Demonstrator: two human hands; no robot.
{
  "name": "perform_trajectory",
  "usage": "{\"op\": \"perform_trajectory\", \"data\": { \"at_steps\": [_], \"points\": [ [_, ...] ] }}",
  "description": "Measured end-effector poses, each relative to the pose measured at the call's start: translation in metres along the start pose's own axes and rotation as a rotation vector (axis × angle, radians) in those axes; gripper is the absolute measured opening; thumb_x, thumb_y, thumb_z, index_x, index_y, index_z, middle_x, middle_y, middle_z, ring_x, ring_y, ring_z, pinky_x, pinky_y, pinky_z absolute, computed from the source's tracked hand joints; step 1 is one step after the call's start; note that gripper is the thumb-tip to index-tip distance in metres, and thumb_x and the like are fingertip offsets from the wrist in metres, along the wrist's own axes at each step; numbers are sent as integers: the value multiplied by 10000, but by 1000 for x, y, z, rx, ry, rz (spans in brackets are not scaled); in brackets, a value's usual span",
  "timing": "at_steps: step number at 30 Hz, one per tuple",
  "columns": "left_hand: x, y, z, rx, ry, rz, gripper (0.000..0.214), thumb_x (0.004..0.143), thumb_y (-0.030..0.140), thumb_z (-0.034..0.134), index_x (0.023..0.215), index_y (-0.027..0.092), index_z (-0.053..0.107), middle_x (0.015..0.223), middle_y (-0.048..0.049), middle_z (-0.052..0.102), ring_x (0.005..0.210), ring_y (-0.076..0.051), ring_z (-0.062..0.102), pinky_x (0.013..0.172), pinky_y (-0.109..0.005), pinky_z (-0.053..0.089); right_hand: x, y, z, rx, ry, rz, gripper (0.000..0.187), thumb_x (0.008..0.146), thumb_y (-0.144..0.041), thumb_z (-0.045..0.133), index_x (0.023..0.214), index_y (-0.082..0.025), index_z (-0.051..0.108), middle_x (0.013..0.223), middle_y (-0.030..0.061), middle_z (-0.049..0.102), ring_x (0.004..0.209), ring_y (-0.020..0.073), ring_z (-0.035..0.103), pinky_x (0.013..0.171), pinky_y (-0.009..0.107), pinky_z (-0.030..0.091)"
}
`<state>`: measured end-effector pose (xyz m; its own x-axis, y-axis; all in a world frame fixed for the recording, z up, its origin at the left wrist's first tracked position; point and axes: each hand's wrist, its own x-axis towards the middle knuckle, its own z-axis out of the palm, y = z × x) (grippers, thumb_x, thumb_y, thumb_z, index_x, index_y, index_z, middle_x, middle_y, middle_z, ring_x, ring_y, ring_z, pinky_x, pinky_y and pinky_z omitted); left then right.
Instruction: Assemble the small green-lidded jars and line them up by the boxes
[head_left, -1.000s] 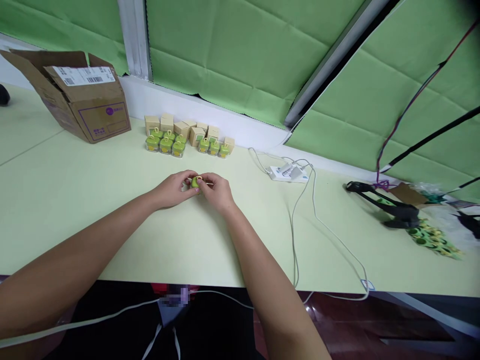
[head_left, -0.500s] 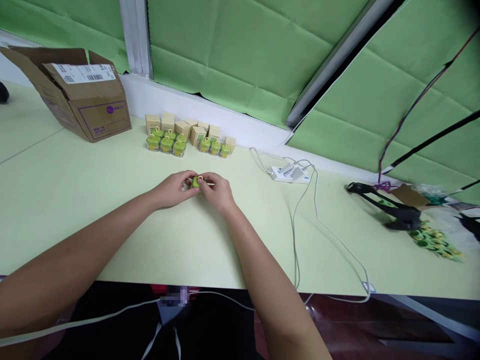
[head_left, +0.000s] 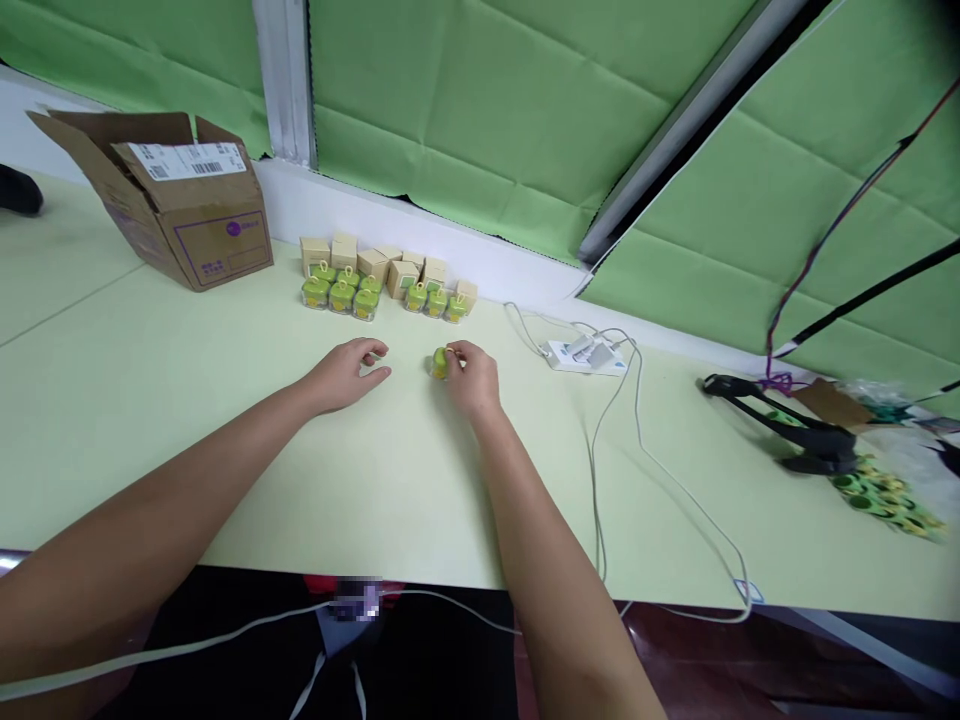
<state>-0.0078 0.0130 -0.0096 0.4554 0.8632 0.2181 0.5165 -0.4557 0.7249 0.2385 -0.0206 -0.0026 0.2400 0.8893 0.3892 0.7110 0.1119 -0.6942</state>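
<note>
The small green rounded piece [head_left: 439, 362] is being pinched at its right side by the fingers [head_left: 454, 352] of the right hand [head_left: 474, 378], low against the pale green worktop [head_left: 187, 400]; whether it is being lifted clear of the surface cannot be told. The fingers [head_left: 377, 373] of the left hand [head_left: 343, 372] are being held loosely curled and slightly spread on the worktop, a little apart from the piece, with nothing visibly gripped. As a judgement, a piece this small and smooth is best being gripped lightly on opposite sides, with the wrist being steadied on the worktop so that it is not being squeezed out. Behind, a cluster of small green-lidded clear jars [head_left: 341, 296] and small tan cardboard cubes [head_left: 375, 263] is standing near an open brown cardboard carton [head_left: 187, 215], and a white power strip [head_left: 585, 353] is lying to the right.
</note>
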Motion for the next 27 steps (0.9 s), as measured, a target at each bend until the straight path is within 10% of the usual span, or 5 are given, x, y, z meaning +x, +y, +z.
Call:
{"op": "perform_trajectory", "data": {
  "at_steps": [13, 27],
  "points": [
    [8, -8, 3, 5, -56, 42, 387, 927, 525, 584, 1148, 223, 683, 1239, -83, 706, 1082, -261, 663, 944, -401, 522, 117, 34, 14, -258, -37, -45, 304, 905, -195, 521, 1026, -180, 800, 1023, 116, 790, 965, 262, 703, 937, 393, 516],
    [9, -5, 2, 23, -53, 23, 335, 934, 503, 587, 1107, 240, 701, 1209, -56, 716, 1059, -239, 670, 934, -387, 535, 123, 48, 2, -177, 45, -24, 312, 888, -260, 578, 1146, -170, 729, 1117, 129, 768, 1027, 273, 692, 997, 444, 524]
  ]
}}
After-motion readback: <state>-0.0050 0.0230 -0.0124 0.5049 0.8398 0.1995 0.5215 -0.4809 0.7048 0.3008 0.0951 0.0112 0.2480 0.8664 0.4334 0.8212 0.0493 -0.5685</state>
